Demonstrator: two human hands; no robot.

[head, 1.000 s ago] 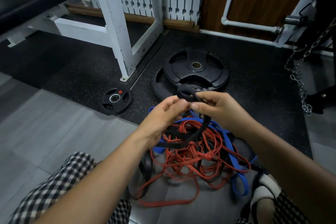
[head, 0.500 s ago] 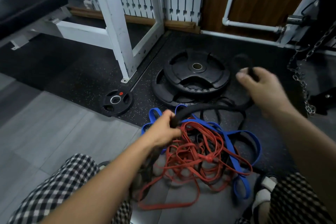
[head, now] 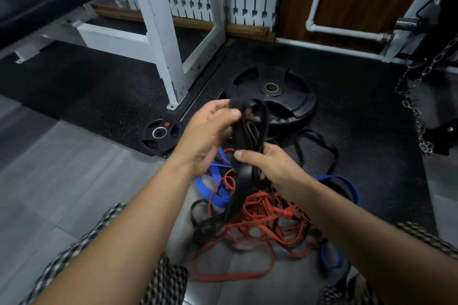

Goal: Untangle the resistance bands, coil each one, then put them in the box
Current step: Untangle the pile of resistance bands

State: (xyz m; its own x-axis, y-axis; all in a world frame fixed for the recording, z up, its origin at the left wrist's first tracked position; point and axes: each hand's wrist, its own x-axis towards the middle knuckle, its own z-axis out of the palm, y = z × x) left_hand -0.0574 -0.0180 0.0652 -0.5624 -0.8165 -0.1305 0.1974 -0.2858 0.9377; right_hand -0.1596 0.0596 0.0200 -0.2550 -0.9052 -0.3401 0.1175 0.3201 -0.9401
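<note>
Fingers of left hand (head: pixel 207 131): curled, thumb pressed vs. fingertips, pinching the top fold of the black band (head: pixel 244 146) at upper end of its loops. Some motion blur at the knuckles, so exact finger count on the band can't be told. Fingers of right hand (head: pixel 270 166): closed round the same black band lower down, thumb lying across the flat strap, other fingers wrapped behind and mostly hidden. Between the 2 hands the band hangs in several folded loops, one hand above the other; below the right hand a single black strap runs down and left into the pile on the floor.

Pile, directly under the hands: red band (head: pixel 252 225), thin, many tangled loops, widest spread toward the viewer; blue band (head: pixel 215 190), flat, showing left of the black strap and again at right edge of pile, near the right forearm; further black loops lie beyond the right hand on the dark rubber mat (head: pixel 347 111). Bands overlap each other; which crosses over which can't be told in most spots.

Surroundings: large weight plate (head: pixel 292 101) on the mat behind the hands; small weight plate (head: pixel 161 135) left of it, at the mat's edge by the grey floor (head: pixel 62 181); white rack post (head: pixel 161 32) behind; chain (head: pixel 416 111) hanging at right. Checked shorts (head: pixel 81 250) at both lower corners.
</note>
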